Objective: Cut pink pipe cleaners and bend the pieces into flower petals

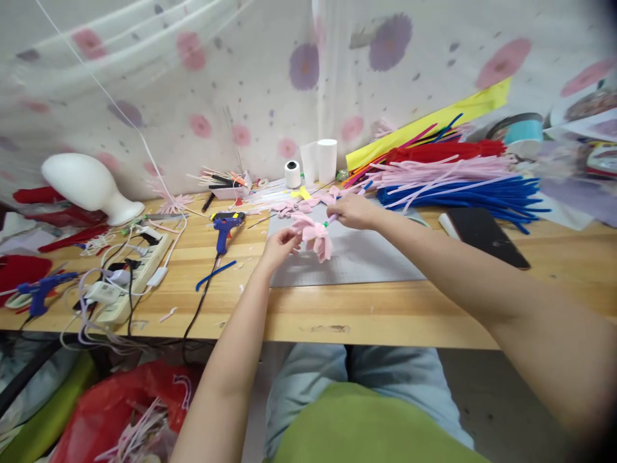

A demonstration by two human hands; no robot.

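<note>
A pink pipe-cleaner flower [318, 239] with several fluffy petals is held tilted above a grey mat [351, 267]. My right hand [354, 211] is closed round its stem, just behind a small green part at the flower's base. On the other side, my left hand [282, 247] has its fingers pinched at the edge of a petal. More pink petal pieces [301, 207] lie behind the flower at the back of the mat. A yellow piece [301, 193] rests beyond them.
Bundles of blue [463, 198], pink and red pipe cleaners lie at the back right, near a dark phone-like slab [486, 236]. To the left are a blue glue gun [225, 230], a power strip [139, 276] with tangled cords, and a white foam head [80, 183].
</note>
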